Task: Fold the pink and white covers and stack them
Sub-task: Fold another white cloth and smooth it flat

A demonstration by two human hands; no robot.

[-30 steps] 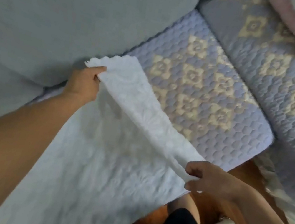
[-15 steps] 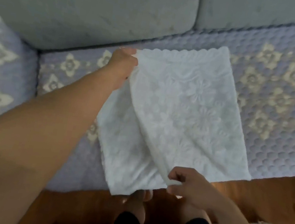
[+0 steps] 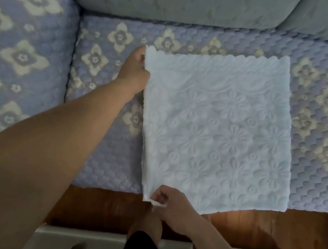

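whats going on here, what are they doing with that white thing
A person is folding a white cover on a sofa seat. The left hand grips its far left corner and the right hand pinches the near left corner. The cover lies flat, already folded, its near edge hanging slightly past the seat front. No pink cover is in view.

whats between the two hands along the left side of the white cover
In the head view, only the white cover's own folded left edge runs from the left hand at the far corner to the right hand at the near corner; nothing else lies there.
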